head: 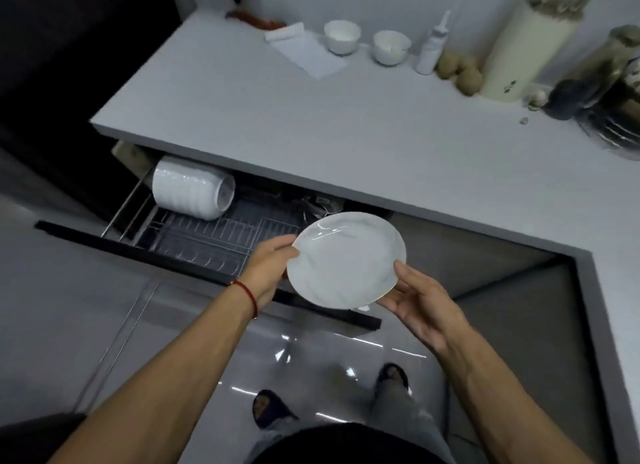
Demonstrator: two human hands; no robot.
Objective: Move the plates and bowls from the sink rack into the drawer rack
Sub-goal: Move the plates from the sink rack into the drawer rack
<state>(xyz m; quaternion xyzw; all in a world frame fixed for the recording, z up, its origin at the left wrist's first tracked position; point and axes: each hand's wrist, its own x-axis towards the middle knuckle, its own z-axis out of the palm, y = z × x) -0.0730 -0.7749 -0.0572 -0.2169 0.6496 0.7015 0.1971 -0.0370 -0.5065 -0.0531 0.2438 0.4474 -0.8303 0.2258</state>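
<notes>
left hand (268,269) pinching the white plate (346,260) at its left rim, right hand (414,302) cupped round the right edge, plate up over the open drawer rack (207,237), sideways bowl stack (192,187) parked in back, countertop (329,124) above

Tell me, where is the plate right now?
The plate is mid-frame, held between both hands above the open drawer rack's right end, below the counter.

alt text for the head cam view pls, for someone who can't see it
A person's left hand and right hand hold a white plate by opposite edges above an open drawer rack, where a stack of white bowls lies on its side. Two more bowls sit on the counter behind.
</notes>
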